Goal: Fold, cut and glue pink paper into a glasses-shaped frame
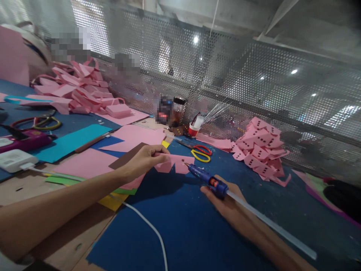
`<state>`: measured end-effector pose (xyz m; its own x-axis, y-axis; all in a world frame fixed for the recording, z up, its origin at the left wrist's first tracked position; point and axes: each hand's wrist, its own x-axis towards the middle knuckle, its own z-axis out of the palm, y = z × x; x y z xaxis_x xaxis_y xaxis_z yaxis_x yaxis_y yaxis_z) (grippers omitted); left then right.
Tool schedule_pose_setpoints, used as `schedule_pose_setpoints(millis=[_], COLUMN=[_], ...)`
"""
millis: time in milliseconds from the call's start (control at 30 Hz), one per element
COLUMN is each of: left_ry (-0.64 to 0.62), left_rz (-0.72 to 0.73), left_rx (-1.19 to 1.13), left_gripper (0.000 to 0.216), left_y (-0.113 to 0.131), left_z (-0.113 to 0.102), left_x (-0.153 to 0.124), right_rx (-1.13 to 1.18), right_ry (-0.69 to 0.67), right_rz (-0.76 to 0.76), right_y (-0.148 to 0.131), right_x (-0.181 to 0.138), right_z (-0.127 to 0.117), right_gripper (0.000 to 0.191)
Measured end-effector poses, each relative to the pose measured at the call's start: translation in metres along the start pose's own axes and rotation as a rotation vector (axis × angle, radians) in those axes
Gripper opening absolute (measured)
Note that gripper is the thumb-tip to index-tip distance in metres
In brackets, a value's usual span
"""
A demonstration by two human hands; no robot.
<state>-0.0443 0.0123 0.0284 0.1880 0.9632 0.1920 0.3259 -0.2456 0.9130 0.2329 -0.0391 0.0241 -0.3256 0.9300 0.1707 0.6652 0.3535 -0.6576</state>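
Note:
My left hand (142, 162) pinches a pink paper cut-out (176, 164) with a jagged lower edge, holding it just above the blue table surface (175, 222). My right hand (225, 201) grips a blue glue gun (205, 180) with a long clear glue stick (270, 224) trailing back over my forearm. The gun's nozzle touches the right part of the pink cut-out. Both hands are closed on what they hold.
A heap of pink cut-outs with dark squares (261, 150) lies at the right by a perforated metal screen (254, 86). Red and yellow scissors (200, 152), jars (178, 110), pink and teal sheets (70, 141), a white cable (149, 226) and another pink pile (81, 88) surround the spot.

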Motion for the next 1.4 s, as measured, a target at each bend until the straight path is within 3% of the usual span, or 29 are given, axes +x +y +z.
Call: schedule_pose_setpoints(millis=[200,300,433,600,933,1400], left_ry=[0.084,0.129,0.209,0.270,0.243,0.221], left_rz=[-0.034,-0.134,-0.111,-0.124,-0.156,-0.122], left_rx=[-0.105,-0.196,-0.336,-0.403,-0.278,-0.276], left_gripper=[0.021,0.026,0.023,0.021,0.023,0.020], left_y=[-0.014,-0.020,-0.023,-0.025,-0.035,-0.031], left_z=[-0.001,-0.002,-0.004,-0.007,-0.010,-0.007], left_x=[0.003,0.007,0.013,0.017,0.017,0.018], right_rx=[0.117,0.182,0.169,0.042,-0.053,-0.049], right_ry=[-0.032,-0.011,-0.011,-0.103,-0.165,-0.167], right_rz=[0.218,0.201,0.205,0.226,0.253,0.252], right_y=[0.005,0.005,0.008,0.018,0.021,0.016], right_x=[0.003,0.008,0.016,0.019,0.022,0.024], right_z=[0.002,0.000,-0.005,-0.004,0.001,0.001], right_gripper=[0.038,0.039,0.039,0.040,0.044,0.041])
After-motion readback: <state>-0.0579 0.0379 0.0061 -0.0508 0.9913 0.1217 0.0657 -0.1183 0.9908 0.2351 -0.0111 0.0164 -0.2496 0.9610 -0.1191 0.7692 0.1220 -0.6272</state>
